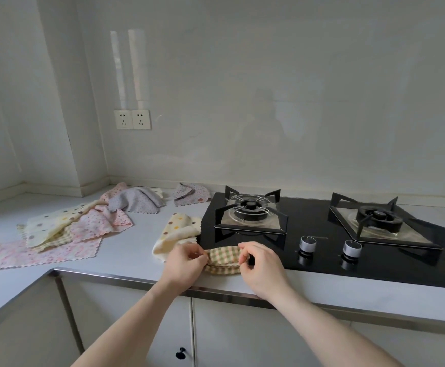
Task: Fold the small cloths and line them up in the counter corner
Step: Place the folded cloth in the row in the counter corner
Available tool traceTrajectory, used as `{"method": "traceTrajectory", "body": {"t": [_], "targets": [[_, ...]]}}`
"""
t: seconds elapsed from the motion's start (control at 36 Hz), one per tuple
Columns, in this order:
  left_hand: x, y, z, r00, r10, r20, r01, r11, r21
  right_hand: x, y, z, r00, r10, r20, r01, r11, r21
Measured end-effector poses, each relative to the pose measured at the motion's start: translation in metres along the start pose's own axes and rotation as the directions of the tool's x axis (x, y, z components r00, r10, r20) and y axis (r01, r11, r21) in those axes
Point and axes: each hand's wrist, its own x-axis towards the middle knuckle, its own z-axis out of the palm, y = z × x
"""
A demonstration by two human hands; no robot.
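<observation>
Head view. A small green-and-cream checked cloth point(224, 260), folded into a thick, layered bundle with scalloped edges showing along its near side, lies at the front edge of the pale grey counter point(136, 242), partly over the front left corner of the black glass gas hob point(322, 250). The left hand point(184, 263) pinches the bundle's left end between curled fingers and thumb; the right hand point(258, 263) pinches its right end in the same way, so the cloth spans the gap between the two hands.

Just behind the left hand lies a cream cloth with brown and yellow dots point(179, 231), loosely folded, touching the hob's left edge. Further left, a heap of unfolded cloths spreads over the counter: a cream dotted cloth point(57, 223) on top of a pink speckled cloth point(41, 254), with a grey dotted cloth point(136, 200) behind them near the wall. A folded grey-and-pink dotted cloth point(191, 194) sits apart, close to the back wall beside the hob. Two silver control knobs point(308, 243) stand on the hob just right of the right hand.
</observation>
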Motion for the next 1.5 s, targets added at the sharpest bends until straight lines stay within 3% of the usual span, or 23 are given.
{"method": "traceTrajectory", "body": {"t": [0.19,0.42,0.56,0.72,0.94,1.03,1.19,1.39,1.5], "targets": [[-0.001,0.000,0.004,0.999,0.023,-0.044,-0.017,0.992,0.123,0.002,-0.003,-0.001,0.996,0.058,0.074,-0.053,0.996,-0.075],[-0.002,-0.004,0.006,0.990,0.116,-0.079,-0.096,0.971,0.218,0.004,0.002,0.004,0.994,0.099,0.050,-0.098,0.995,-0.030],[-0.003,-0.008,0.004,0.995,0.103,-0.013,-0.100,0.985,0.143,0.005,0.004,0.005,0.995,0.081,0.060,-0.081,0.997,-0.002],[-0.001,-0.014,0.006,0.977,0.199,0.072,-0.209,0.964,0.167,0.008,0.008,0.011,0.992,0.004,0.129,0.012,0.992,-0.128],[0.003,-0.014,0.003,0.967,0.214,0.140,-0.234,0.962,0.143,0.005,0.003,0.007,0.988,0.024,0.155,-0.013,0.997,-0.075],[0.003,-0.009,-0.002,0.975,0.139,0.176,-0.157,0.983,0.099,0.005,-0.003,0.002,0.988,0.063,0.138,-0.063,0.998,-0.010],[0.003,0.013,-0.024,0.947,-0.135,0.291,0.170,0.980,-0.100,0.013,-0.013,-0.010,0.954,0.236,0.186,-0.246,0.969,0.032],[0.000,0.080,-0.079,0.882,-0.308,0.358,0.352,0.934,-0.065,0.051,-0.093,-0.073,0.752,0.447,0.484,-0.566,0.815,0.126],[-0.003,0.136,-0.131,0.900,-0.323,0.293,0.370,0.921,-0.119,0.057,-0.147,-0.123,0.714,0.456,0.531,-0.631,0.748,0.207]]}}
